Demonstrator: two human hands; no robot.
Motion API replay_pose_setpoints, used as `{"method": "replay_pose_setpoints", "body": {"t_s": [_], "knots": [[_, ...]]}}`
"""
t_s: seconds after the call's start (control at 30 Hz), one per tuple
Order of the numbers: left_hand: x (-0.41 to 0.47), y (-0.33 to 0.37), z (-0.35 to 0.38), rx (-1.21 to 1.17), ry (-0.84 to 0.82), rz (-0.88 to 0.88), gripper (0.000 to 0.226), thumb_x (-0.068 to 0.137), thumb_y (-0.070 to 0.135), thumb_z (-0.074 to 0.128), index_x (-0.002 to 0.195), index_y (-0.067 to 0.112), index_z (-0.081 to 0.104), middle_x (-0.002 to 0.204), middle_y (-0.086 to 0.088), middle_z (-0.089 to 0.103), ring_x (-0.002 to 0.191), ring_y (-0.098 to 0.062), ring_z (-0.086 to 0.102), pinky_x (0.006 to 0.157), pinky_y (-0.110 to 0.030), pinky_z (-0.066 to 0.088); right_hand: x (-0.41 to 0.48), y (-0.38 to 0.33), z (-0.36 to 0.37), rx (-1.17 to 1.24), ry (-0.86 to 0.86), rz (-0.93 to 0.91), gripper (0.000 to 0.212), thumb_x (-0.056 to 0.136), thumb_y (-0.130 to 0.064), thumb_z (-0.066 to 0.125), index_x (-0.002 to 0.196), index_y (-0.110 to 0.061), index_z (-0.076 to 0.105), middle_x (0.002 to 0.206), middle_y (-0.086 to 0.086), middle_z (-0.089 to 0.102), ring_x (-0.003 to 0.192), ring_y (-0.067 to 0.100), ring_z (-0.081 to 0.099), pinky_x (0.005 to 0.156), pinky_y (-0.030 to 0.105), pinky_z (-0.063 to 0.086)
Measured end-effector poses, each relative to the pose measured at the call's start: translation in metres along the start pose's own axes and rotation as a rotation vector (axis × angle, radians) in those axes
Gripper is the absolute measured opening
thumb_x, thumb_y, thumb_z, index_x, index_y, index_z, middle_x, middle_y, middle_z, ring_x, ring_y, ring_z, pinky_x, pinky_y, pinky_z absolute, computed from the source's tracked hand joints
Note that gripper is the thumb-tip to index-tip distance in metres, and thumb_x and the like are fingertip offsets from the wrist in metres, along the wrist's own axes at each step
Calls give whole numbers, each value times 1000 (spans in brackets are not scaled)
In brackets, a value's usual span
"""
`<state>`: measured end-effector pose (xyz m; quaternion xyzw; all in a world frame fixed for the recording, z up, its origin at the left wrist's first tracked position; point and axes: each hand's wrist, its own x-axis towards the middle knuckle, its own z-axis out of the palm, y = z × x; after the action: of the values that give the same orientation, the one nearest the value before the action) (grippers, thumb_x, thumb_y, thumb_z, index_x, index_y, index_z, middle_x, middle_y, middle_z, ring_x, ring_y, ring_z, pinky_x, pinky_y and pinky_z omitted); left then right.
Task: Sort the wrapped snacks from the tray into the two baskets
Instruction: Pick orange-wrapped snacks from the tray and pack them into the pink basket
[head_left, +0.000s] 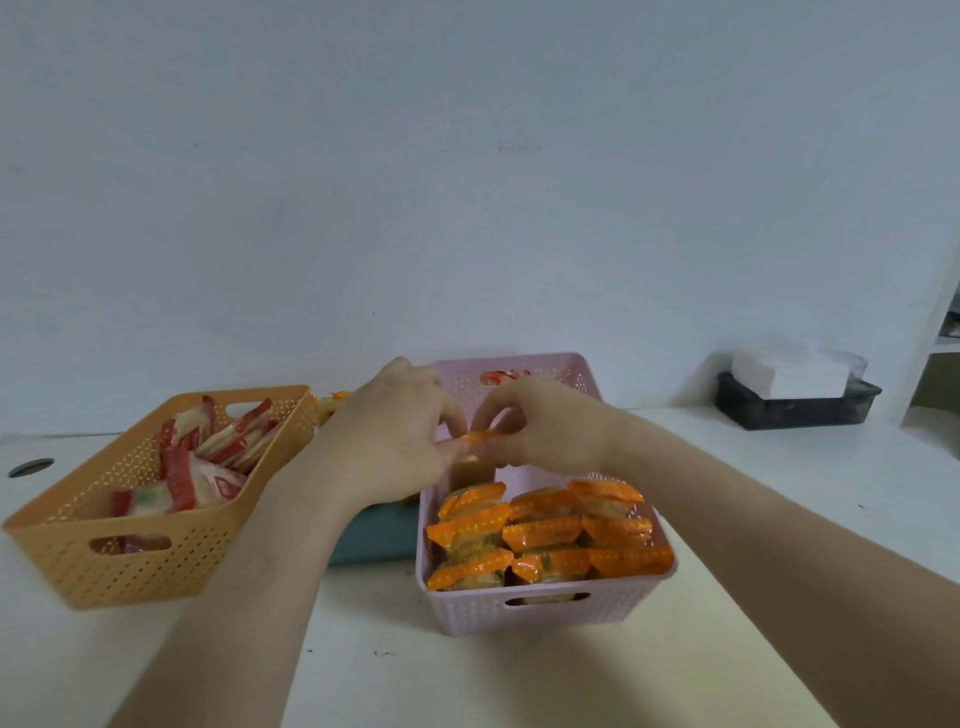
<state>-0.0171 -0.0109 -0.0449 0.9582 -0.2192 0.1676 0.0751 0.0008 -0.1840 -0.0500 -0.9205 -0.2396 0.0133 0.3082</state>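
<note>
A pink basket in the centre holds several orange-wrapped snacks in neat rows at its near end. An orange basket at the left holds several red-and-white wrapped snacks. Between the two baskets a dark teal tray shows only in part, under my left forearm. Over the pink basket's far half, my left hand and my right hand both pinch one orange-wrapped snack, each at one end of its wrapper. The snack hangs just above the basket's bare floor.
A dark tub with a white block in it stands at the back right on the white table. A white shelf unit edge rises at the far right. A round cable hole is at the left edge. A wall stands close behind the baskets.
</note>
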Motion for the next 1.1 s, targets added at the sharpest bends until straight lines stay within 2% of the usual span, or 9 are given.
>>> {"method": "replay_pose_setpoints", "body": {"t_s": [0.3, 0.4, 0.53, 0.63, 0.7, 0.8, 0.87, 0.97, 1.1], "knots": [[2, -10, 6, -36, -96, -1, 21, 90, 39, 62, 97, 25, 77, 107, 11, 50, 102, -5, 31, 81, -25, 34, -4, -8, 1, -172, -158, 45, 40, 98, -15, 48, 138, -20, 45, 140, 3, 52, 126, 20, 50, 98, 29, 40], [2, -19, 5, -128, 43, -45, 16, 91, 38, 61, 102, 34, 72, 106, 13, 50, 103, -6, 38, 83, -26, 32, -13, -5, -16, -70, 86, 14, 38, 95, -6, 48, 132, -16, 54, 133, 2, 58, 123, 16, 54, 99, 24, 40], [6, -34, 5, -255, 225, -198, 19, 93, 29, 56, 109, 34, 66, 97, 13, 60, 77, -1, 51, 64, -19, 36, -24, 19, -41, 74, 394, 73, 32, 89, -3, 52, 115, -19, 63, 110, 1, 67, 101, 16, 63, 90, 30, 50], [3, -51, 17, -277, 277, -351, 25, 95, 21, 52, 115, 28, 65, 103, 7, 65, 82, -7, 55, 72, -27, 42, -29, 48, -45, 129, 552, 176, 26, 92, -9, 54, 112, -23, 60, 106, -1, 65, 90, 11, 61, 75, 23, 48], [0, -66, 30, -216, 150, -383, 31, 94, 22, 53, 123, 25, 63, 120, 0, 65, 98, -15, 57, 84, -30, 44, -29, 72, -44, 98, 601, 317, 33, 92, -6, 51, 121, -20, 57, 117, 5, 63, 88, 16, 60, 72, 28, 48], [3, -83, 63, -42, -293, -315, 52, 93, 40, 53, 144, 31, 42, 152, 0, 38, 139, -25, 34, 114, -41, 28, -31, 109, -34, 72, 309, 505, 52, 90, -6, 59, 138, -21, 46, 135, 9, 53, 108, 23, 57, 84, 33, 50], [6, -89, 88, 18, -426, -310, 70, 90, 48, 55, 151, 40, 20, 161, 2, 13, 147, -30, 11, 118, -50, 18, -33, 124, -23, 142, 24, 535, 67, 85, -19, 70, 143, -29, 39, 141, 5, 47, 117, 22, 54, 93, 37, 51], [7, -93, 108, -69, -261, -311, 62, 89, 44, 60, 144, 44, 31, 154, 4, 34, 138, -28, 35, 111, -45, 35, -29, 133, -8, 95, -126, 495, 75, 77, -43, 74, 142, -35, 38, 138, 1, 50, 115, 19, 57, 94, 40, 53], [9, -93, 106, -95, -64, -369, 24, 94, 39, 54, 117, 38, 61, 116, 6, 68, 93, -15, 62, 78, -31, 53, -23, 143, -4, 33, 30, 527, 63, 77, -38, 77, 133, -27, 50, 131, 4, 55, 115, 23, 54, 100, 42, 48]]}}
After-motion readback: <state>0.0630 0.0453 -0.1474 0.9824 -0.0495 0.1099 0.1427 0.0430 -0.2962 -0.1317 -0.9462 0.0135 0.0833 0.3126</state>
